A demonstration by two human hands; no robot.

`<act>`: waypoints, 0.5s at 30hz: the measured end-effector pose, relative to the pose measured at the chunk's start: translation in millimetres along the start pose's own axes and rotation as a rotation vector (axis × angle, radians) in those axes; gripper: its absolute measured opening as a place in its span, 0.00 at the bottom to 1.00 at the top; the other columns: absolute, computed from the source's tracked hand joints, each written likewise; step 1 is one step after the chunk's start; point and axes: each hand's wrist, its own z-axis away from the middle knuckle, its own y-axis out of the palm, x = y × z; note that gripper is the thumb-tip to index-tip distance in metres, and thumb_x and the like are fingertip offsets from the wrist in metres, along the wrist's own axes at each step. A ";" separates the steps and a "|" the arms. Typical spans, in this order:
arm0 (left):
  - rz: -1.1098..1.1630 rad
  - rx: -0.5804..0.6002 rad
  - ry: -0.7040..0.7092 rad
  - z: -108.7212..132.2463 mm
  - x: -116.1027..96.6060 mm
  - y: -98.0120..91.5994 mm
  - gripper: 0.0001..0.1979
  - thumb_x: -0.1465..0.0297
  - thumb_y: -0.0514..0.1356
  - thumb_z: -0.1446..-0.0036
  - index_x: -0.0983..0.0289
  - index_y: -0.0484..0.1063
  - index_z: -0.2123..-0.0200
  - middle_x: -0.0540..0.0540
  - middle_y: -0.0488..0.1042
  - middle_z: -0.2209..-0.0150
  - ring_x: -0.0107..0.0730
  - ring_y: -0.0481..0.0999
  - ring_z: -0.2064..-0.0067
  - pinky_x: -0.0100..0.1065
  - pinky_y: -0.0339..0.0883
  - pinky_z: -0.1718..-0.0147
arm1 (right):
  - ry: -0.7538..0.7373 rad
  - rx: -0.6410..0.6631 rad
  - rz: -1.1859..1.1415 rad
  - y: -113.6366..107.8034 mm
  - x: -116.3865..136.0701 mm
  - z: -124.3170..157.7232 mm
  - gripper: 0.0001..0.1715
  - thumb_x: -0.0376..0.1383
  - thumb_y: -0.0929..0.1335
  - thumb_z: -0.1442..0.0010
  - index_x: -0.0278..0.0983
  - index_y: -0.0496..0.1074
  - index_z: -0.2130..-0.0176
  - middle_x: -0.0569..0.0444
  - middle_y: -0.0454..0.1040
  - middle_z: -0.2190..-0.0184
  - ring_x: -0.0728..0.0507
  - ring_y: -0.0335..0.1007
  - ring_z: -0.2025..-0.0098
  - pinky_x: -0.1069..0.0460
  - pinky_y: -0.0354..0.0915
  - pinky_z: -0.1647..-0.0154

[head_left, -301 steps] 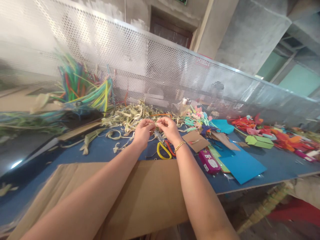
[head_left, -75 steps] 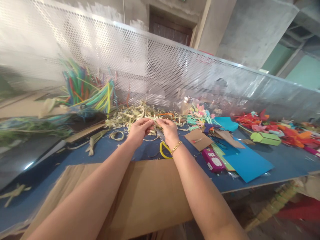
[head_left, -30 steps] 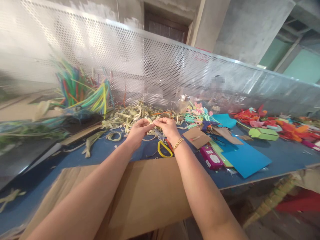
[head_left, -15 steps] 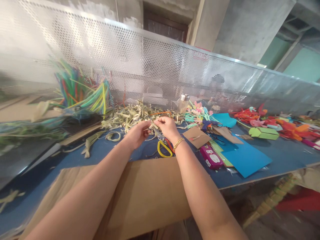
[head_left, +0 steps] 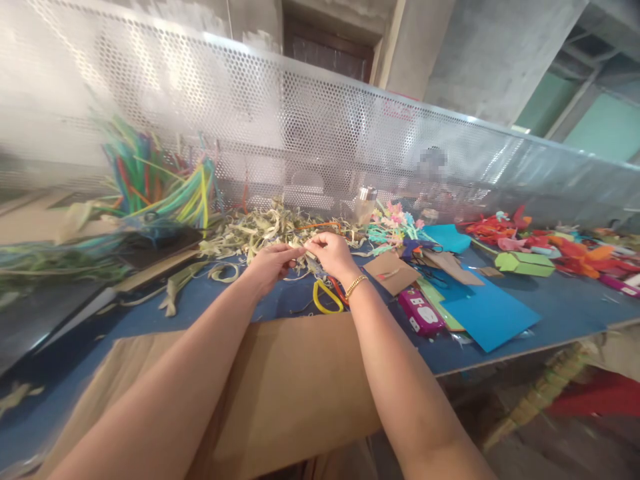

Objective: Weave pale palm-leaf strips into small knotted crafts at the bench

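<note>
My left hand (head_left: pixel 270 265) and my right hand (head_left: pixel 331 255) meet fingertip to fingertip above the blue table (head_left: pixel 560 313). Both pinch a thin pale strip (head_left: pixel 301 246) stretched between them. A gold bracelet (head_left: pixel 355 287) sits on my right wrist. Just behind the hands lies a heap of pale green-yellow strips (head_left: pixel 260 230). Scissors with a yellow and a red handle (head_left: pixel 327 297) lie on the table under my right wrist, partly hidden by it.
A brown cardboard sheet (head_left: pixel 290 387) lies under my forearms. Coloured straws (head_left: pixel 150 180) stand at the left. To the right lie a pink case (head_left: pixel 420 311), blue paper (head_left: pixel 487 312), brown card (head_left: pixel 393 272), paper flowers (head_left: pixel 395 227) and red-orange scraps (head_left: pixel 565 250). A perforated metal screen (head_left: pixel 320 133) backs the table.
Both hands stay pinched on the strip at the same spot; over the last second the left hand dropped slightly and its fingers shifted along the strip. The camera drifted a little.
</note>
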 end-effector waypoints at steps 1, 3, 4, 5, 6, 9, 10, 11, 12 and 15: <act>-0.003 -0.002 -0.004 0.1 -0.3 0.1 0.18 0.63 0.72 0.65 0.66 0.68 0.77 0.47 0.64 0.81 0.17 0.59 0.82 0.23 0.46 0.84 | 0.000 -0.002 0.000 -0.4 0.6 0.2 0.10 0.41 0.68 0.45 0.37 0.75 0.71 0.55 0.78 0.69 0.47 0.73 0.66 0.53 0.65 0.59; -0.016 -0.005 -0.009 0.1 -0.2 -0.1 0.18 0.63 0.72 0.66 0.66 0.68 0.77 0.47 0.64 0.81 0.17 0.59 0.82 0.23 0.46 0.84 | 0.001 -0.007 -0.001 -1.0 1.7 0.4 0.10 0.41 0.69 0.46 0.37 0.75 0.71 0.55 0.79 0.68 0.47 0.73 0.65 0.53 0.65 0.59; -0.027 -0.005 -0.012 -0.1 0.1 -0.3 0.18 0.63 0.72 0.65 0.66 0.68 0.77 0.47 0.64 0.81 0.17 0.59 0.82 0.23 0.46 0.84 | 0.004 -0.007 0.000 -1.0 2.0 0.5 0.09 0.40 0.69 0.46 0.37 0.75 0.71 0.55 0.79 0.69 0.47 0.73 0.65 0.53 0.65 0.59; -0.039 -0.007 -0.012 -0.3 0.6 -0.6 0.17 0.63 0.71 0.65 0.65 0.68 0.77 0.47 0.64 0.81 0.18 0.58 0.82 0.24 0.46 0.84 | 0.006 -0.006 0.002 -0.8 2.2 0.6 0.09 0.40 0.69 0.46 0.37 0.75 0.72 0.55 0.79 0.69 0.47 0.73 0.65 0.53 0.64 0.58; -0.050 -0.009 -0.007 -0.6 1.2 -0.8 0.17 0.63 0.71 0.65 0.65 0.68 0.77 0.47 0.64 0.81 0.18 0.58 0.82 0.24 0.45 0.84 | 0.009 -0.004 0.004 -0.4 2.2 0.6 0.09 0.40 0.69 0.46 0.37 0.75 0.72 0.55 0.79 0.69 0.47 0.73 0.66 0.53 0.64 0.59; -0.080 -0.030 0.064 -0.7 2.2 -0.4 0.15 0.64 0.70 0.63 0.65 0.67 0.79 0.47 0.63 0.82 0.19 0.57 0.81 0.25 0.46 0.84 | 0.022 -0.010 -0.023 2.8 0.5 0.4 0.10 0.41 0.70 0.47 0.37 0.75 0.72 0.55 0.78 0.70 0.47 0.72 0.66 0.53 0.64 0.60; -0.089 -0.042 0.101 -0.5 2.3 0.1 0.14 0.65 0.69 0.63 0.65 0.68 0.80 0.46 0.62 0.82 0.20 0.57 0.81 0.26 0.46 0.83 | 0.032 -0.015 -0.057 4.5 -0.4 0.4 0.10 0.41 0.70 0.48 0.37 0.75 0.72 0.55 0.78 0.70 0.47 0.72 0.67 0.53 0.64 0.60; -0.098 -0.052 0.135 -0.3 2.2 0.5 0.13 0.65 0.69 0.62 0.65 0.68 0.81 0.46 0.62 0.82 0.20 0.57 0.80 0.26 0.47 0.82 | 0.050 -0.019 -0.110 6.5 -1.4 0.5 0.10 0.42 0.70 0.49 0.36 0.75 0.72 0.54 0.78 0.71 0.47 0.72 0.68 0.53 0.64 0.62; -0.105 -0.060 0.162 -0.1 2.1 0.9 0.12 0.66 0.69 0.62 0.65 0.68 0.81 0.46 0.62 0.82 0.21 0.57 0.80 0.26 0.48 0.82 | 0.074 -0.019 -0.177 8.6 -2.3 0.6 0.11 0.42 0.70 0.49 0.36 0.75 0.72 0.54 0.78 0.71 0.47 0.71 0.68 0.53 0.64 0.63; -0.117 -0.069 0.200 -0.3 2.4 1.0 0.11 0.67 0.68 0.62 0.64 0.70 0.81 0.47 0.63 0.83 0.22 0.56 0.79 0.27 0.48 0.81 | 0.175 -0.015 -0.389 13.1 -4.7 0.3 0.11 0.41 0.71 0.52 0.35 0.75 0.72 0.54 0.77 0.73 0.48 0.71 0.70 0.53 0.64 0.66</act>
